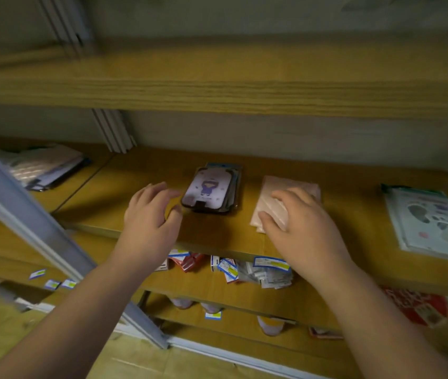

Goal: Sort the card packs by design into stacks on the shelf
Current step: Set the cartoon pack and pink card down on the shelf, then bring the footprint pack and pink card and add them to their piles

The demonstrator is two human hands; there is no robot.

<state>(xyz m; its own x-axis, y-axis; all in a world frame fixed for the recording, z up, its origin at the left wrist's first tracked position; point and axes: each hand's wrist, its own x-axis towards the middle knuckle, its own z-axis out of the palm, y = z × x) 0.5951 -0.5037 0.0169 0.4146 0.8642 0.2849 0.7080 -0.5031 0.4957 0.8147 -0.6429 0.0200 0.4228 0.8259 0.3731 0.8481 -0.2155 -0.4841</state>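
A stack of card packs (211,191) with a cartoon figure in purple on the top pack lies mid-shelf on the wooden shelf (211,236). To its right lies a pale pink stack of packs (274,187). My left hand (149,214) hovers just left of the cartoon stack, fingers loosely spread and holding nothing. My right hand (302,225) lies on the pink stack, thumb at its near left corner and fingers over its top; the hand hides most of that stack.
A light blue-white pack pile (433,222) lies at the shelf's right end. Clear-wrapped packs (45,166) sit on the left shelf section. A grey metal upright (26,214) slants across the left. Lower shelves hold small red and white packets (228,269) with price tags.
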